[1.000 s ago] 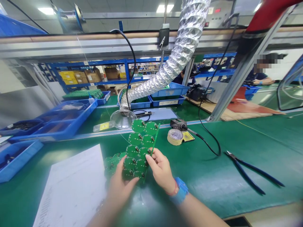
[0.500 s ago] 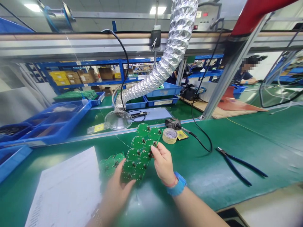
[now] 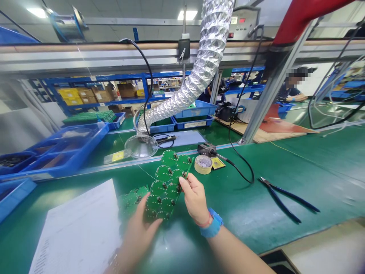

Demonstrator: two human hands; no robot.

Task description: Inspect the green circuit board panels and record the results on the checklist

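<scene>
While the right hand (image 3: 194, 201) pinches a green circuit-board panel (image 3: 164, 186) between thumb and fingertips, the left hand (image 3: 139, 232) touches its lower edge, grip unclear; the panel sits over the green bench mat (image 3: 285, 182), beside a paper sheet (image 3: 80, 232).

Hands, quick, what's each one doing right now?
Left hand: closed, holding the lower edge of the green circuit board panel.
Right hand: closed, pinching the same panel by its side edge.

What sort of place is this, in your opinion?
It is probably an electronics assembly workshop: there is a panel of round green circuit boards, a silver fume extraction duct over the bench, and blue parts bins.
</scene>
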